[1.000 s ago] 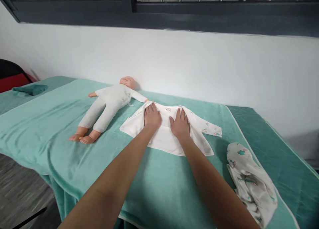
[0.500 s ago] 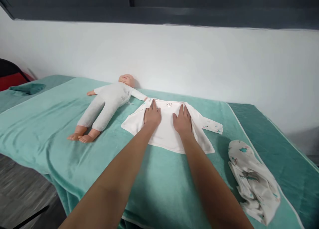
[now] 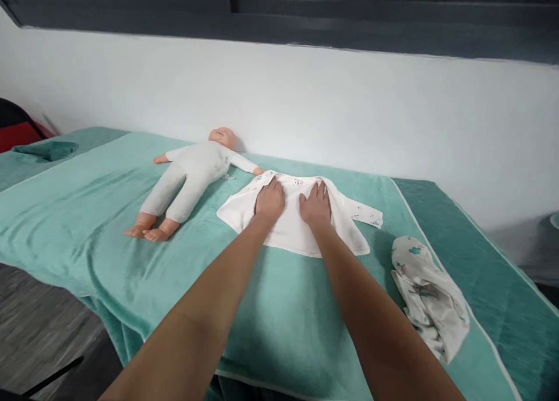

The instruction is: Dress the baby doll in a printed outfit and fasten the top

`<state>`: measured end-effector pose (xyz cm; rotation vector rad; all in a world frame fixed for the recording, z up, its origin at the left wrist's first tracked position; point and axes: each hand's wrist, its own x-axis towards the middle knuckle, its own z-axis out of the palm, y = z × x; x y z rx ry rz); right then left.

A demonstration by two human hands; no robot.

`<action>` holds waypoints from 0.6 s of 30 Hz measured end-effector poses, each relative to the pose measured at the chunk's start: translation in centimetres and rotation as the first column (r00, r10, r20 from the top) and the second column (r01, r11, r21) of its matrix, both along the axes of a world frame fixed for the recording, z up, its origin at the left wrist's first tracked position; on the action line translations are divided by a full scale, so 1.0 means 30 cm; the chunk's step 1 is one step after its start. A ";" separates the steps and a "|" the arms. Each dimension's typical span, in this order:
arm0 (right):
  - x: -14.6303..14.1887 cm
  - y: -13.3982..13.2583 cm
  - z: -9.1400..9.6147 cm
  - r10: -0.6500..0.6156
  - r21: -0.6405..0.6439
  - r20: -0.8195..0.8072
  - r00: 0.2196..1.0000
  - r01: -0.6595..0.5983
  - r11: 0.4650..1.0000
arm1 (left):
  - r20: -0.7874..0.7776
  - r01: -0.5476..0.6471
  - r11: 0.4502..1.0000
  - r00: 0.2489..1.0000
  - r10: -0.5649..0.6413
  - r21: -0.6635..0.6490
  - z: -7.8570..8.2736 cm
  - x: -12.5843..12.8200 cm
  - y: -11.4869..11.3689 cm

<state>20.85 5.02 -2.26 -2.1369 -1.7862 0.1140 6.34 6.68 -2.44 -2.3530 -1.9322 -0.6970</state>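
A small white baby shirt [image 3: 292,229] lies opened out on the teal cover, its pale inner side facing up and a printed label near the neck. My left hand [image 3: 271,201] rests on its left part, fingers stretched toward the collar beside the folded front edge. On the right part lies my right hand [image 3: 316,205], flat with the fingers apart. The right sleeve, printed with small coloured figures, sticks out to the side; the left sleeve is mostly hidden. A baby doll [image 3: 196,165] in a white body lies on its back to the left, one hand close to the shirt's collar.
A bunched white printed garment [image 3: 430,308] lies at the right. The teal cover [image 3: 288,319] spreads over the bed, with a darker teal cloth [image 3: 476,261] beyond it. Behind runs a white wall [image 3: 332,110]. Something red and black [image 3: 17,130] stands at the far left.
The view has shifted slightly. My left fingers look a little more bent near the collar, and both hands stay on the shirt. The doll and the bunched garment have not visibly moved.
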 end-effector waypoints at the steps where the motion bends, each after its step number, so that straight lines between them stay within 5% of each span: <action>1: -0.003 -0.001 0.000 0.001 0.024 0.014 1.000 -0.001 1.000 | -0.012 0.045 0.999 0.999 -0.045 -0.006 0.001 -0.002 -0.005; 5: -0.005 0.003 -0.004 0.012 0.046 0.053 0.999 -0.015 0.999 | -0.032 0.120 0.990 0.992 -0.122 -0.069 -0.002 -0.012 -0.004; 13: 0.005 0.023 -0.018 0.049 -0.004 0.082 0.995 -0.049 0.999 | -0.025 0.052 0.979 0.998 -0.058 -0.197 -0.010 -0.007 0.010; 18: -0.003 0.002 -0.010 0.223 -0.007 0.137 0.965 -0.224 0.975 | -0.023 0.043 0.971 0.998 -0.050 -0.235 -0.008 -0.005 -0.026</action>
